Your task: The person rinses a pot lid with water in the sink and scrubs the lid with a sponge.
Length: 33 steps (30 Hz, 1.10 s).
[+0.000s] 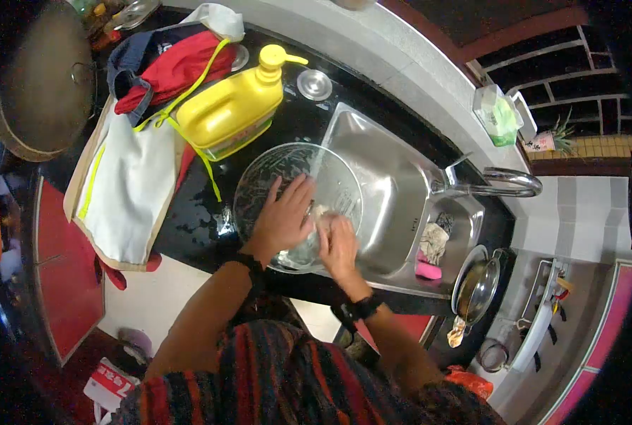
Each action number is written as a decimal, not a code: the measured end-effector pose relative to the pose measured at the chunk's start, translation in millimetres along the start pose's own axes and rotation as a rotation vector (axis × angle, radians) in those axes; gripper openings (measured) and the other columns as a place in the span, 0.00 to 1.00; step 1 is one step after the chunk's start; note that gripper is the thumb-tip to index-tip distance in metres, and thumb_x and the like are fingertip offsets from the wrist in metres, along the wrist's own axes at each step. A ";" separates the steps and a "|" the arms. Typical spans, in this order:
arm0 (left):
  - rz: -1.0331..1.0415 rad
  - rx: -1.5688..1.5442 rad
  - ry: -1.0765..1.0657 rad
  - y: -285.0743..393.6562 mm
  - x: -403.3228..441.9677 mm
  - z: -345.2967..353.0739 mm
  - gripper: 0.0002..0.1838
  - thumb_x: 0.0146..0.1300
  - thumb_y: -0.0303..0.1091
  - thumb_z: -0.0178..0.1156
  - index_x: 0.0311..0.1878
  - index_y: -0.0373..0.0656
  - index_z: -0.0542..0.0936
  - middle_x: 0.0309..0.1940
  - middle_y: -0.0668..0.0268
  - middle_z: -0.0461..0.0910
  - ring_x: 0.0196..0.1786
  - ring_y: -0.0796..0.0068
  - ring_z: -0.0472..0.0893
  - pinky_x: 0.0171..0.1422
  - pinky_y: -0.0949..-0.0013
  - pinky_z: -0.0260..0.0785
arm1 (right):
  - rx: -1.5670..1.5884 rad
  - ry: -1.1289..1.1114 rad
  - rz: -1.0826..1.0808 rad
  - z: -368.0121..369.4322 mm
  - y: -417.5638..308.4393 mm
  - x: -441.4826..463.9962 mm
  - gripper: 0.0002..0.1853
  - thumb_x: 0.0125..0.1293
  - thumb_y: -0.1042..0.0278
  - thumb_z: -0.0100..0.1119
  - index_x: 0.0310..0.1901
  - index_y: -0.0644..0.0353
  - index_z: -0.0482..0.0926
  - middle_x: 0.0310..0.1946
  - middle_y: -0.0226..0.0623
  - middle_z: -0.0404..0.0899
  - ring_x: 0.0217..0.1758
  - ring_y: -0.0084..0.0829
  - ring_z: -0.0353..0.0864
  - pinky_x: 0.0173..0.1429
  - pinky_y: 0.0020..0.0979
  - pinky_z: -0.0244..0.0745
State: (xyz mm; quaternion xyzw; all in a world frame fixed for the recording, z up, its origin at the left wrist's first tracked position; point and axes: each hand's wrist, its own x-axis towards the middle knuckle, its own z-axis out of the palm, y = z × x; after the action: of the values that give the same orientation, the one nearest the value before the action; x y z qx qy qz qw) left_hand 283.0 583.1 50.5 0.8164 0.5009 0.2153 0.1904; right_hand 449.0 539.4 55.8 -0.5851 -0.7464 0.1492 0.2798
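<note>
A round clear lid or bowl (298,157) lies across the black counter and the left edge of the steel sink. My left hand (288,212) rests on it with the fingers spread. Beside it, my right hand (337,244) is closed around a small pale cloth or sponge (320,212), partly hidden by the fingers. Black bands circle both wrists. Just behind the glass stands a yellow pump bottle (231,110).
An apron with red and dark cloth (132,177) lies at the left. The faucet (500,183) arches over the sink (387,191). In the small basin are a rag (433,242) and a pink item (428,270). A glass-lidded pot (477,287) stands at the right.
</note>
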 end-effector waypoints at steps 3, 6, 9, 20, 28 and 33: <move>-0.024 0.058 -0.007 -0.8 0.7 2.4 0.32 0.59 0.40 0.59 0.67 0.41 0.69 0.72 0.59 0.62 0.76 0.63 0.57 0.78 0.44 0.44 | -0.201 0.099 0.002 18.2 34.3 61.0 0.11 0.65 0.67 0.56 0.46 0.62 0.76 0.41 0.51 0.77 0.45 0.54 0.75 0.50 0.47 0.71; -0.007 0.052 -0.010 -0.4 -3.2 2.7 0.32 0.58 0.39 0.59 0.67 0.41 0.69 0.71 0.59 0.63 0.76 0.63 0.57 0.78 0.45 0.44 | -0.175 0.016 0.152 21.2 39.8 114.2 0.11 0.66 0.66 0.55 0.46 0.62 0.77 0.42 0.51 0.77 0.46 0.54 0.76 0.52 0.46 0.72; 0.015 0.046 0.047 1.6 -0.1 -0.2 0.32 0.56 0.38 0.60 0.66 0.42 0.69 0.70 0.59 0.64 0.76 0.63 0.58 0.78 0.46 0.44 | -0.085 0.050 0.192 3.1 46.7 102.5 0.12 0.66 0.65 0.55 0.45 0.63 0.76 0.41 0.51 0.76 0.46 0.54 0.75 0.52 0.44 0.72; 0.013 0.120 0.046 2.0 1.2 6.5 0.31 0.58 0.39 0.60 0.65 0.42 0.70 0.69 0.60 0.65 0.75 0.63 0.58 0.78 0.44 0.44 | 0.982 0.305 1.186 -23.8 41.8 -41.3 0.19 0.67 0.62 0.63 0.53 0.64 0.72 0.43 0.37 0.79 0.41 0.30 0.80 0.43 0.33 0.78; 0.032 0.141 0.054 7.1 -1.5 6.7 0.29 0.60 0.40 0.58 0.64 0.37 0.70 0.69 0.56 0.64 0.74 0.55 0.59 0.76 0.39 0.44 | 1.044 0.299 1.112 -18.7 51.6 -19.5 0.11 0.66 0.63 0.65 0.46 0.57 0.79 0.30 0.27 0.79 0.29 0.23 0.79 0.31 0.31 0.76; -0.006 0.109 0.079 14.7 -17.3 7.0 0.32 0.62 0.44 0.59 0.64 0.34 0.68 0.68 0.54 0.64 0.74 0.53 0.59 0.75 0.38 0.44 | 0.933 -0.291 0.877 -49.6 111.6 46.0 0.15 0.65 0.58 0.67 0.49 0.56 0.81 0.33 0.26 0.81 0.30 0.20 0.76 0.34 0.28 0.74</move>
State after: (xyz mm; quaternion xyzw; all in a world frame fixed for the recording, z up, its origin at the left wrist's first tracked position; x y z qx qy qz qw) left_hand 290.7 560.5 49.6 0.8148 0.5215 0.2191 0.1265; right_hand 559.2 608.5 45.3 -0.6263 -0.3259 0.6351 0.3134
